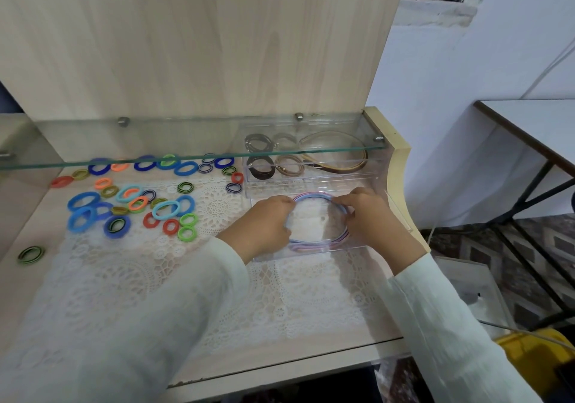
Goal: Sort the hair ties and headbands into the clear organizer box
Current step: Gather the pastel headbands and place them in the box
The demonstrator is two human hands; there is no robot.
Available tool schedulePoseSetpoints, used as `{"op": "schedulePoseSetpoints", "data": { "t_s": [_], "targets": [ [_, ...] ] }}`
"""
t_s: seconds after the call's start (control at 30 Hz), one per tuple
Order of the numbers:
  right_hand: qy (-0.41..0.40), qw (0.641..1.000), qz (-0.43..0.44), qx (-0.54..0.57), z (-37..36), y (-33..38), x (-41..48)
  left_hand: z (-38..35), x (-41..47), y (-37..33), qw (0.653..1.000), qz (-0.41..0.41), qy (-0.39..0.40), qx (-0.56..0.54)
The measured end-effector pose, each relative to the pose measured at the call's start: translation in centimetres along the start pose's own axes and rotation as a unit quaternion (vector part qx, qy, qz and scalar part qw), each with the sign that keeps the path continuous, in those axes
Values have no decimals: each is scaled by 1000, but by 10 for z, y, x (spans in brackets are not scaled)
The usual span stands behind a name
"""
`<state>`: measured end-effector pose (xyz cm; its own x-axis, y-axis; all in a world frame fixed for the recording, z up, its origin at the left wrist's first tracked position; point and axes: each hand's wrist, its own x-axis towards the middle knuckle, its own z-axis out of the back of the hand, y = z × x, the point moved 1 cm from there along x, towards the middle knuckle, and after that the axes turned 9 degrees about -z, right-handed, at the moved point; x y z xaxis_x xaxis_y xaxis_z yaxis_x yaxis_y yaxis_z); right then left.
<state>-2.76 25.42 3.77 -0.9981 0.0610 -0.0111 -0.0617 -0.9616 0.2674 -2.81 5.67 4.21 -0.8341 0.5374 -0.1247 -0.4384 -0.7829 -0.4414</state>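
Note:
A bundle of thin pastel headbands [314, 197], pink, blue and purple, lies inside the pulled-out clear drawer [357, 248] of the clear organizer box [311, 181] at the right of the table. My left hand [269, 222] grips the bundle's left side and my right hand [367, 213] grips its right side. Farther back, the box holds black hair ties [260, 167], beige hair ties [290, 165] and gold and brown headbands [342, 166]. Several loose coloured hair ties [130, 199] are scattered over the left of the table.
A glass shelf [155, 139] runs across above the back of the table. A white lace cloth [217, 278] covers the tabletop. One green-and-black tie [30, 254] lies alone at the far left. Another table [535, 122] stands at the right.

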Motion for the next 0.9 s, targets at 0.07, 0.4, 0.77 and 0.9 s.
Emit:
{"op": "schedulePoseSetpoints", "data": {
  "t_s": [0.07,0.4,0.77,0.9],
  "targets": [
    [5,1000,2,-6,-1,0,1,0,0,-2,1000,4,-8,0],
    [-56,990,96,90,-11,28,-14,-5,-12,-6,993,-5,-103,50],
    [-19,998,-5,63,-14,21,-9,-11,-24,2,996,39,-78,32],
    [-43,995,-53,71,-10,15,-10,-11,-25,1,996,42,-80,16]
  ]
}}
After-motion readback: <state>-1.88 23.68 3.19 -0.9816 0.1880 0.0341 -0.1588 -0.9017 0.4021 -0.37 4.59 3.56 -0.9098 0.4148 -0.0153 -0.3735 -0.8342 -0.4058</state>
